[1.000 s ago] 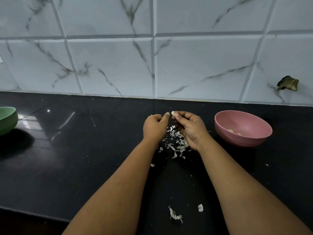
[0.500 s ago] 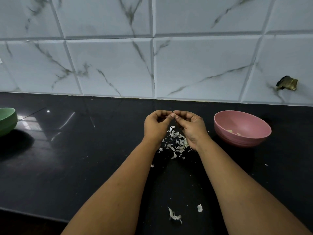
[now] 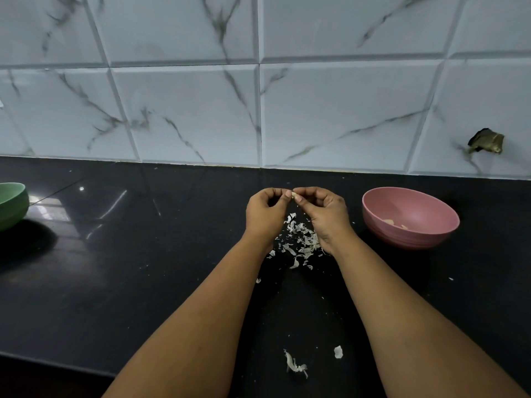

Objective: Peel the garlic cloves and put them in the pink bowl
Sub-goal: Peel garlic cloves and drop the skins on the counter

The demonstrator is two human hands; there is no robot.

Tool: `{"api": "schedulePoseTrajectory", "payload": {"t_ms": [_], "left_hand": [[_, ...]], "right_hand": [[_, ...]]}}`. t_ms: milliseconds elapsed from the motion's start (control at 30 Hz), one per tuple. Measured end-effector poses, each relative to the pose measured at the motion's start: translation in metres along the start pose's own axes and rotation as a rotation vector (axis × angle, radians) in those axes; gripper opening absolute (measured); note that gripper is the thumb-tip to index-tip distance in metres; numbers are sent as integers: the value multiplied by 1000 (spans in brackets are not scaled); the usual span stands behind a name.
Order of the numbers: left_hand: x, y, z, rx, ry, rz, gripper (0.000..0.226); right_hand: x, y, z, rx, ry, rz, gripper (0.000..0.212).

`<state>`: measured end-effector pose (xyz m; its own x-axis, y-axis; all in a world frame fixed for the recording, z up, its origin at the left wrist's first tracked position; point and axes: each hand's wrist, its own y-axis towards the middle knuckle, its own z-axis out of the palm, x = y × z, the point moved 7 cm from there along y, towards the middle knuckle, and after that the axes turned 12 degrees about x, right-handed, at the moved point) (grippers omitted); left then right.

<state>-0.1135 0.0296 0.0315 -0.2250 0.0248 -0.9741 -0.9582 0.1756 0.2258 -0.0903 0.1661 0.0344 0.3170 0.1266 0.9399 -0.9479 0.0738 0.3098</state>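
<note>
Since the earlier frame both hands have closed together: left hand (image 3: 265, 212) and right hand (image 3: 324, 209) pinch one garlic clove (image 3: 293, 194) above the peel scraps (image 3: 300, 239). Peeling appears in hand; the next move likely calls for stripping the remaining skin, then carrying the clove right to the pink bowl (image 3: 409, 218).

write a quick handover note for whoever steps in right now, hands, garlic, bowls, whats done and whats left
Left hand and right hand: both pinch one garlic clove between their fingertips, held above the black counter.
Pink bowl: on the counter to the right of the hands, with a few pale pieces, probably peeled cloves, inside.
Peel scraps: heaped under the hands; a few more lie nearer the front edge.
Green bowl: far left, contents not visible.
Done: some cloves appear peeled and bowled.
Left: finish this clove and drop it in the pink bowl.
</note>
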Motion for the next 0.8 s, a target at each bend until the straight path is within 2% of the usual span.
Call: {"api": "schedulePoseTrajectory", "payload": {"t_ms": [133,333,533,667,800], "left_hand": [[-1,0,0,8,154,1,12],[-2,0,5,38,255,-17,13],[-4,-2,6,33,205,15,14],[-6,-3,5,24,255,36,10],[-6,-3,1,-8,151,32,10]], "right_hand": [[2,0,-2,-13,-80,-17,12],[4,1,1,11,-160,-29,14],[4,1,-1,-8,-152,-28,12],[3,1,-2,-21,-169,-21,11],[4,0,-1,-25,-132,-23,10]]}}
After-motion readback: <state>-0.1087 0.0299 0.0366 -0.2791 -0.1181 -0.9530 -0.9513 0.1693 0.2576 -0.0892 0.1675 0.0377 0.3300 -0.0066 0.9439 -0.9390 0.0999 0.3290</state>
